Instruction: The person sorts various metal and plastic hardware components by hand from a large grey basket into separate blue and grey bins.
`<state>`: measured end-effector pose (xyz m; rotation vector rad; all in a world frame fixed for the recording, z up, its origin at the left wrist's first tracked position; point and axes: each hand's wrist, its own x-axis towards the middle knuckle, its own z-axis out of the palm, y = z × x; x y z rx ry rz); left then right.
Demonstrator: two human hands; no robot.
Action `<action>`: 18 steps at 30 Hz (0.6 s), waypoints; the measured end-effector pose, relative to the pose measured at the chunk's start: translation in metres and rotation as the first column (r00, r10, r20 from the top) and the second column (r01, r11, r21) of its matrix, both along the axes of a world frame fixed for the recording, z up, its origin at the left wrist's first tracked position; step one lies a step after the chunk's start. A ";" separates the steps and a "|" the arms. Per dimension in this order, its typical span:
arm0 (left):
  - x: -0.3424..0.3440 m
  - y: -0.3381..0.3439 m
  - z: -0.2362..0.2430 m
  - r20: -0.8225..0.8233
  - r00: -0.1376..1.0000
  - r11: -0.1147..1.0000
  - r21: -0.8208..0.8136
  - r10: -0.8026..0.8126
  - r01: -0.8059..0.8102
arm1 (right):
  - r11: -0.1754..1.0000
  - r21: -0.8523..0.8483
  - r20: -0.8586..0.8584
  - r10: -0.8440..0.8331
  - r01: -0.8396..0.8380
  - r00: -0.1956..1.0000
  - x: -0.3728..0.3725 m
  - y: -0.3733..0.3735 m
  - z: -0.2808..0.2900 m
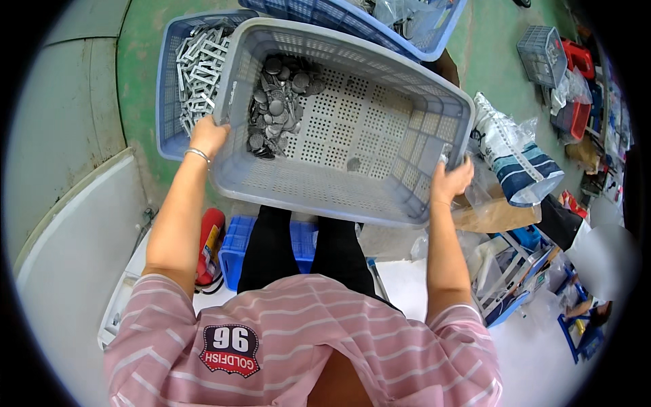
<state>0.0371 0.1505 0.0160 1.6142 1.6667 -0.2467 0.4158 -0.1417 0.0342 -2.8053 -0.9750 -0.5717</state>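
A large grey-blue plastic crate (319, 209) with slotted walls and a perforated bottom hangs tilted in front of me. At its left end my left hand (210, 138) is closed round the rim, and my right hand (453, 182) grips the opposite end. Dark grey flat round metal pieces (274, 108) lie heaped against the crate's left side. A single disc (353, 164) rests apart on the bottom. Just beyond my left hand stands a blue basket (165, 102) full of silvery metal brackets (198, 74), partly hidden by the crate.
Another blue basket (346, 26) with plastic bags stands behind the crate. To the right are a white-and-blue sack (519, 159) and brown cardboard (505, 216). By my legs are a red fire extinguisher (210, 237) and a blue crate (232, 261). A person (582, 309) is partly visible at far right.
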 end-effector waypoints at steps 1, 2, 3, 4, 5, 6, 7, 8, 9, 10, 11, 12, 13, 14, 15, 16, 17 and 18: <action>0.000 -0.001 -0.002 -0.065 0.995 0.991 0.111 -0.070 0.077 | 0.983 0.092 -0.122 0.169 -0.159 0.978 -0.018 0.020 0.012; 0.003 -0.001 -0.006 -0.123 0.983 0.963 0.218 -0.136 0.161 | 0.933 0.200 -0.213 0.338 -0.298 0.917 -0.033 0.036 0.018; 0.005 -0.002 -0.012 -0.103 0.977 0.876 0.434 -0.185 0.212 | 0.937 0.118 -0.453 0.345 -0.328 0.822 -0.043 0.042 0.006; 0.012 -0.003 -0.011 -0.100 0.976 0.879 0.425 -0.193 0.217 | 0.926 0.042 -0.668 0.305 -0.375 0.678 -0.052 0.042 -0.016; 0.024 -0.003 -0.004 -0.081 0.992 0.919 0.375 -0.098 0.122 | 0.933 -0.099 -0.824 0.117 -0.345 0.554 -0.060 0.039 -0.049; 0.035 0.000 0.001 -0.069 0.998 0.943 0.332 0.006 0.017 | 0.909 -0.231 -0.913 -0.079 -0.347 0.400 -0.066 0.037 -0.086; 0.040 0.001 0.006 -0.140 0.990 0.937 0.350 0.032 0.020 | 0.889 -0.326 -0.912 -0.207 -0.321 0.354 -0.072 0.036 -0.111; 0.043 0.003 0.007 -0.141 0.989 0.931 0.366 0.051 0.004 | 0.856 -0.422 -0.892 -0.333 -0.299 0.306 -0.073 0.032 -0.134; 0.044 0.005 0.009 -0.124 0.992 0.926 0.376 0.012 0.036 | 0.858 -0.409 -0.898 -0.317 -0.311 0.307 -0.074 0.027 -0.154; 0.044 0.007 0.006 -0.108 0.994 0.920 0.386 -0.027 0.067 | 0.835 -0.500 -0.850 -0.424 -0.227 0.312 -0.074 0.023 -0.175; 0.042 0.008 0.004 -0.090 0.996 0.932 0.357 -0.025 0.055 | 0.793 -0.590 -0.792 -0.532 -0.150 0.298 -0.080 0.021 -0.185; 0.041 0.005 0.003 -0.104 0.995 0.931 0.363 -0.010 0.048 | 0.795 -0.583 -0.800 -0.523 -0.169 0.294 -0.087 0.018 -0.194; 0.043 0.000 0.003 -0.139 0.990 0.912 0.403 -0.017 0.072 | 0.812 -0.573 -0.791 -0.511 -0.114 0.335 -0.094 0.015 -0.202; 0.044 -0.006 0.007 -0.173 0.985 0.894 0.437 -0.025 0.100 | 0.824 -0.563 -0.777 -0.505 -0.057 0.375 -0.101 0.015 -0.204; 0.041 -0.010 0.004 -0.193 0.981 0.891 0.443 -0.015 0.100 | 0.824 -0.562 -0.781 -0.501 -0.071 0.372 -0.106 0.016 -0.207; 0.039 -0.012 0.004 -0.201 0.980 0.892 0.442 -0.007 0.097 | 0.805 -0.587 -0.777 -0.532 -0.084 0.336 -0.110 0.019 -0.208; 0.040 -0.015 0.006 -0.196 0.981 0.896 0.436 -0.002 0.089 | 0.784 -0.614 -0.768 -0.564 -0.096 0.303 -0.113 0.020 -0.207; 0.040 -0.016 0.007 -0.189 0.982 0.900 0.429 0.002 0.081 | 0.782 -0.615 -0.768 -0.564 -0.103 0.303 -0.115 0.020 -0.209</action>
